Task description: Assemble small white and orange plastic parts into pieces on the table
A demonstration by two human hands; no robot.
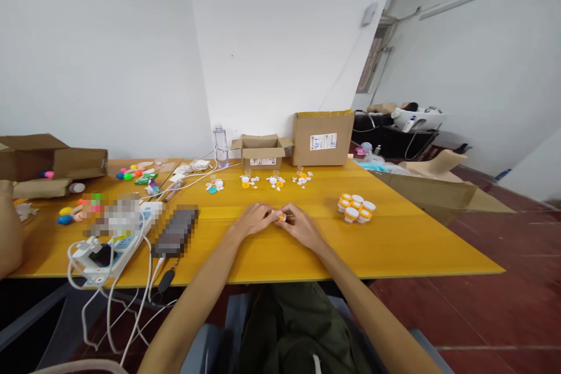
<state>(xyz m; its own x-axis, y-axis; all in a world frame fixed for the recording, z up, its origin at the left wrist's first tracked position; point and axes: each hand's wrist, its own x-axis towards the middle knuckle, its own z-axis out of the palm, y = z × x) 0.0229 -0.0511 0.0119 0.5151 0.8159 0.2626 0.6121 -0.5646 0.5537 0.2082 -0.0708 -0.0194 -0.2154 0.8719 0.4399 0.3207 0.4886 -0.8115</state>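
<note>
Between both hands, just above the middle of the table, is a small round container with orange and white parts (281, 217). My left hand (255, 219) pinches it from the left, and my right hand (302, 227) grips it from the right. The fingers hide much of it. Beyond the hands lie small groups of loose white, orange and clear round parts (276, 182), and one group has a teal ring (213, 190). To the right stands a stacked cluster of similar orange-and-white containers (356, 208).
At the back are an open cardboard box (262, 152), a taller closed carton (323, 139) and a clear bottle (220, 146). Left of my hands lie a phone (176, 231), a power strip (127, 245) with cables, and coloured balls (65, 220). Another person's arm (7, 234) shows at far left.
</note>
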